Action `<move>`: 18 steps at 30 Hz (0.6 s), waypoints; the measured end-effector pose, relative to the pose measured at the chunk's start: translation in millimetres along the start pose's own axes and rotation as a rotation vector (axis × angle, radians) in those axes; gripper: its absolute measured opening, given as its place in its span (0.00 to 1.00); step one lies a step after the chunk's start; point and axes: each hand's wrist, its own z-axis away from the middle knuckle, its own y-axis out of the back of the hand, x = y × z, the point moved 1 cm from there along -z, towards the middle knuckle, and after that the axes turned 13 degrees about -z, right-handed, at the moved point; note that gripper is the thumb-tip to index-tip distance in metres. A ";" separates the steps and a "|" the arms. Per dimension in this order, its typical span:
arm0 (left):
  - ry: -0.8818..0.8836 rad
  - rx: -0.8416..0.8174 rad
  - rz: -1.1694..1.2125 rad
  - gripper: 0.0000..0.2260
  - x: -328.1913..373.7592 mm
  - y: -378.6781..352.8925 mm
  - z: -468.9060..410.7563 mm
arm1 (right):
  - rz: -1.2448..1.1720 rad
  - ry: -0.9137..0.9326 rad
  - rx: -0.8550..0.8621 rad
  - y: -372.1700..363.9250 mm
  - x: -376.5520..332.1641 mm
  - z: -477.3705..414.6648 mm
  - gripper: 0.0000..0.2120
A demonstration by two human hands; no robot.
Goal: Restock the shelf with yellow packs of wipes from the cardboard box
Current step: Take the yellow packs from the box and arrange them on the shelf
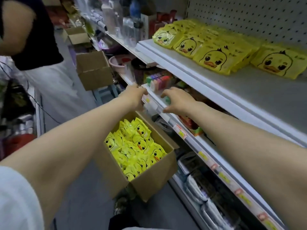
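Reaching forward with both bare arms, I am getting the left hand (135, 97) and the right hand (178, 101) at the front rail (192, 141) of the middle shelf. Left hand's fingers are curling against the rail's far end. Blur is hiding whether they are gripping it, so I am logging that grip as cannot tell. Right hand is arching over the rail, fingers on top and thumb lying along the rail's front face, with a small green item (168, 100) showing in the gap. I cannot tell whether it is pinching that item, the rail or nothing. Neither hand is holding a yellow pack.

Yellow packs of wipes (136, 146), duck face printed, are sitting packed upright in the open cardboard box (149, 181). The box is sitting low down, below my left forearm and close against the shelving. More of them, the shelved packs (214, 58), are lying flat in overlapping rows on the top shelf (249, 100), in front of the pegboard (249, 14).

Small colourful boxes (159, 80) are standing on the middle shelf just beyond my hands. Price tags (181, 132) are running along the rail. Another person (41, 52) in a dark top and light trousers is standing at left in the aisle, near the spare boxes (94, 70).
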 end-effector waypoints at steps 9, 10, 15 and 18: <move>-0.168 -0.204 0.041 0.31 -105.8 -128.2 -93.6 | -0.116 -0.245 -0.191 -131.9 0.0 -108.0 0.27; -0.192 -0.234 0.069 0.29 -116.0 -143.1 -102.1 | -0.123 -0.285 -0.222 -146.9 1.2 -117.1 0.27; -0.277 -0.374 0.066 0.29 -164.3 -212.9 -134.0 | -0.208 -0.470 -0.358 -222.5 9.9 -148.1 0.27; -0.292 -0.497 0.071 0.29 -182.1 -255.6 -149.1 | -0.275 -0.574 -0.444 -272.0 16.0 -152.9 0.27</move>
